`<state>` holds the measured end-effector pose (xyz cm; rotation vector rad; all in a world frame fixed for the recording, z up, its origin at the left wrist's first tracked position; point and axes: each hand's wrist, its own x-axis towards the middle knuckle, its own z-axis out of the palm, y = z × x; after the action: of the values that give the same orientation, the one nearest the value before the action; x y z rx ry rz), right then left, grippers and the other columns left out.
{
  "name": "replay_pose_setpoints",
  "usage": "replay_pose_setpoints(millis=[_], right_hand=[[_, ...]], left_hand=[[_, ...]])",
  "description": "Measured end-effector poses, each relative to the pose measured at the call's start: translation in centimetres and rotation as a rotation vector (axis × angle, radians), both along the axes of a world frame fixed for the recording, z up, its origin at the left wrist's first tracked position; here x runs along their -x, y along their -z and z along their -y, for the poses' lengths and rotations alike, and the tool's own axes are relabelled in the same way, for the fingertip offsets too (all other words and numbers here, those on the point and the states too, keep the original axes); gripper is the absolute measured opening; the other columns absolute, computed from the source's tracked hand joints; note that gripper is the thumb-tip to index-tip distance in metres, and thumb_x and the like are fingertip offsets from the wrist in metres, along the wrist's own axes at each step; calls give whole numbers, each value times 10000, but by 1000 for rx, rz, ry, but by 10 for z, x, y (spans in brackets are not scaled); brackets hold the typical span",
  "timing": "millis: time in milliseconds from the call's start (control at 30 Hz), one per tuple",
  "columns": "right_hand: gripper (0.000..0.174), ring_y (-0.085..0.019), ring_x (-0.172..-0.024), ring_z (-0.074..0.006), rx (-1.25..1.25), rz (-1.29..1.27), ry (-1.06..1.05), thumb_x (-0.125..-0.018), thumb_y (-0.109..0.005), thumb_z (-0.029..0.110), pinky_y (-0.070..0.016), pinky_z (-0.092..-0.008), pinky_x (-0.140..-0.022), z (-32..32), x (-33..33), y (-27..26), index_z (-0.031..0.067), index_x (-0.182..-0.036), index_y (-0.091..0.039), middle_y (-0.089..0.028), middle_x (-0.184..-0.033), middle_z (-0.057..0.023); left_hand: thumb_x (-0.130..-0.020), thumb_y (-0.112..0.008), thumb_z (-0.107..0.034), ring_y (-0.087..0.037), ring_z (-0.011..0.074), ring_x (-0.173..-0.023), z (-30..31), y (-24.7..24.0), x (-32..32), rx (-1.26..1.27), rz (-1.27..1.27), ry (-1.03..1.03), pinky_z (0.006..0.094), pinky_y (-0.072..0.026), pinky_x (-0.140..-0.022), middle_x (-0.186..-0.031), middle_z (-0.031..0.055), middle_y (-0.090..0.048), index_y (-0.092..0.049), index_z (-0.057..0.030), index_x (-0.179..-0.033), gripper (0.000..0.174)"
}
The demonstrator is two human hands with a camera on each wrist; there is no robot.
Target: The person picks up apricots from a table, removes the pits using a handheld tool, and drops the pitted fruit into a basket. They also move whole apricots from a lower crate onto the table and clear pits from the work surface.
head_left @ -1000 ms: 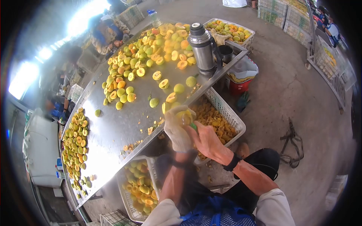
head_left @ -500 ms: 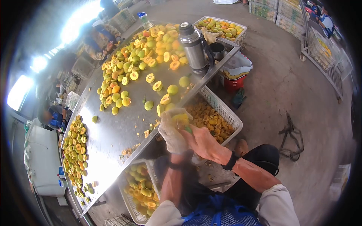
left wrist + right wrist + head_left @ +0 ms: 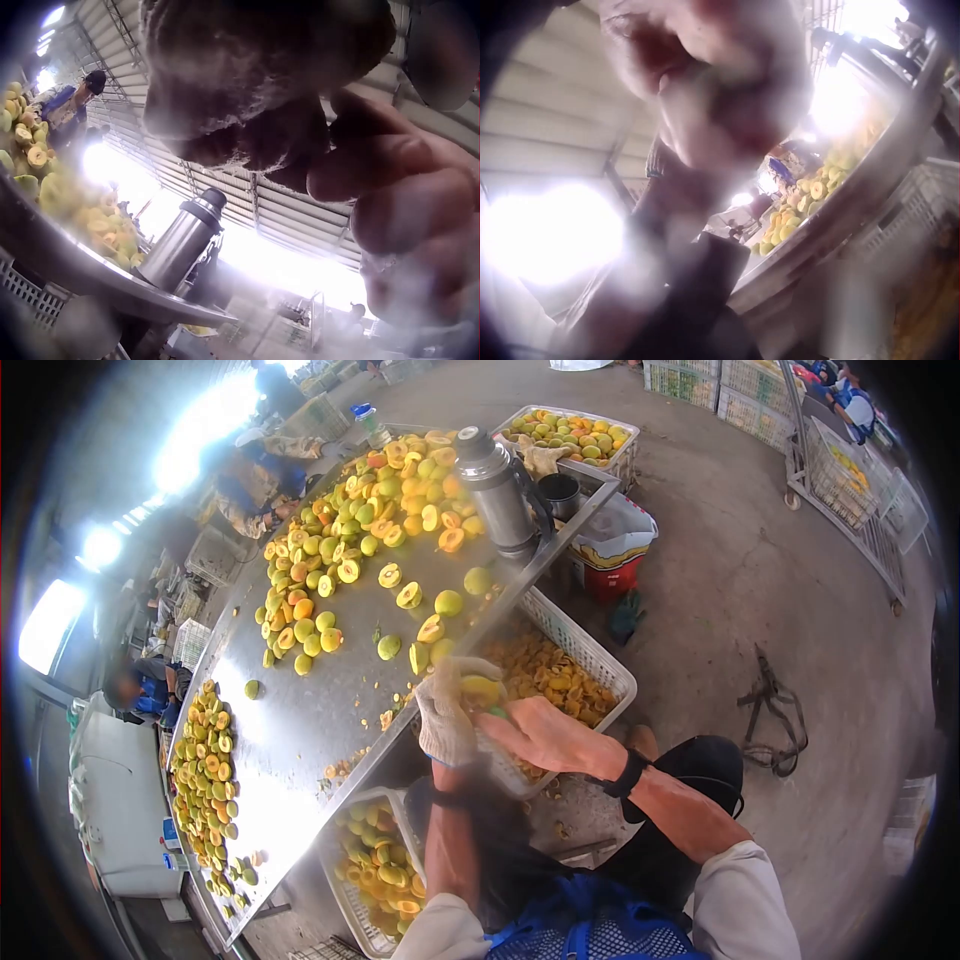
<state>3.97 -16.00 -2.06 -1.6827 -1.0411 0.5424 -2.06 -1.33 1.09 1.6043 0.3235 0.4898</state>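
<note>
In the head view my left hand point(image 3: 445, 710), in a pale knit glove, holds a yellow-green peach point(image 3: 483, 691) just off the table's near edge. My bare right hand point(image 3: 552, 736) meets it from the right, gripping a tool with a green handle point(image 3: 497, 711); most of the tool is hidden by the fingers. Below both hands is a white crate point(image 3: 622, 698) of peach scraps point(image 3: 570, 685). The left wrist view has the glove point(image 3: 225, 82) dark and close, with the right hand's curled fingers point(image 3: 412, 210) beside it. The right hand point(image 3: 712, 82) is blurred in its own wrist view.
Whole and halved peaches point(image 3: 340, 540) heap on the metal table point(image 3: 300, 710), with cut halves point(image 3: 203, 770) along its left edge. A steel thermos point(image 3: 495, 495) and dark cup point(image 3: 558, 494) stand by the right edge. Another crate point(image 3: 345, 890) of peaches sits lower left; a strap point(image 3: 775, 715) lies on the floor.
The right hand has turned, its back now flatter to the head camera, and less of the green handle shows. Both hands stay together at the peach. The head view has shifted slightly.
</note>
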Motion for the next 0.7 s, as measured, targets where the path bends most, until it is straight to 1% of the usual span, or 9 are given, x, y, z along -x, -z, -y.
replay_pose_setpoints(millis=[33,133,233,333,433,533,633,667,700], right_hand=[[629,-628,-650,-428,-18,36,27,-1114,-535,456,-488,-488,-653,1,1,4,-100,-841,-643,-611,-690,-279],[663,-528,-479,-244,102,-405,-104,-1108,-539,508,-423,-418,-506,13,-3,-11,-29,-724,-592,-534,-574,-124],[654,-386,-435,-86,188,-788,-187,-1107,-528,547,-299,-318,-402,16,-2,-17,78,-652,-512,-421,-564,21],[639,-317,-421,-47,115,-786,-169,-1116,-508,549,-226,-261,-379,16,5,-19,135,-634,-436,-385,-563,65],[507,-327,-478,-44,92,-777,-181,-1113,-501,529,-247,-255,-417,16,8,-15,135,-795,-477,-376,-613,70],[516,-337,-475,-49,25,-959,-245,-1112,-506,534,-250,-260,-416,18,9,-23,125,-799,-503,-389,-612,64],[510,-356,-487,-39,29,-906,-168,-1121,-505,521,-249,-256,-417,13,7,-24,113,-815,-530,-419,-633,65],[498,-399,-476,-73,15,-859,-136,-1120,-518,496,-282,-278,-421,9,9,-20,96,-825,-545,-458,-628,33],[486,-443,-465,-106,-1,-809,-102,-1120,-531,470,-316,-299,-426,5,9,-12,78,-835,-561,-496,-624,1]], left_hand=[[-1147,-384,-485,-643,158,-691,-3,2,0,-50,3,45,305,-496,-632,-840,104,-747,-748,15,-935,654],[-1132,-393,-500,-652,165,-673,-11,3,-2,-191,21,138,304,-497,-628,-791,99,-738,-756,20,-887,680],[-1114,-401,-523,-679,186,-668,-11,-2,-1,-239,4,154,310,-515,-638,-743,113,-722,-755,23,-881,691],[-1110,-409,-514,-681,193,-668,-11,-3,1,-169,-39,172,318,-519,-631,-745,118,-722,-752,24,-874,680],[-1114,-411,-506,-677,195,-668,-9,3,-1,-126,19,164,314,-518,-626,-752,116,-720,-746,27,-889,668],[-1127,-409,-485,-661,186,-653,-9,11,-6,-47,108,158,308,-517,-624,-759,109,-712,-734,20,-926,634],[-1139,-428,-454,-631,173,-619,-2,24,-14,96,200,78,304,-507,-603,-782,94,-697,-705,-2,-978,554],[-1141,-437,-443,-620,169,-608,5,24,-17,134,225,32,304,-502,-594,-793,90,-691,-694,-12,-991,523],[-1139,-459,-436,-616,160,-613,8,22,-19,271,217,39,299,-497,-579,-817,76,-684,-677,-33,-1011,476]])
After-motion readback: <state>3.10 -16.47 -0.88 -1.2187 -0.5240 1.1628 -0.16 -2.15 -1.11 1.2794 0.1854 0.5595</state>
